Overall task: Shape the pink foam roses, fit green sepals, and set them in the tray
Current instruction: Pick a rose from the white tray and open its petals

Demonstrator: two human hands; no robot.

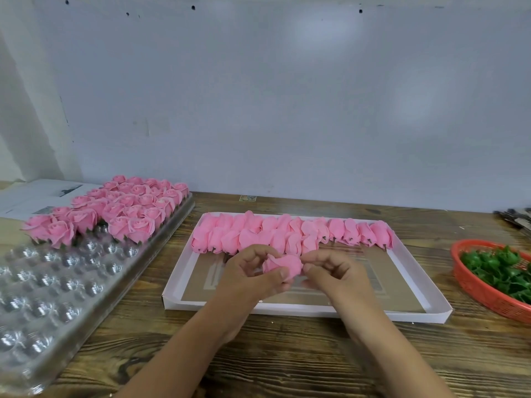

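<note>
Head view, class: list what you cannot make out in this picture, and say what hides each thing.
- Base of the held rose: hidden by the fingers of the left hand and right hand; whether a sepal is fitted cannot be told.
- Red basket of green sepals: cut off by the right edge.
- Clear tray: cut off by the left edge.
- Dark items at far right: too small and cut off.

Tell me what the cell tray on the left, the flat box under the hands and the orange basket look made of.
Cell tray: clear thin plastic, glossy; glints on its round cups.
Flat box: likely cardboard, white rim, brown matte floor with folded corners.
Orange basket: plastic, by its moulded mesh wall and even colour.
</note>
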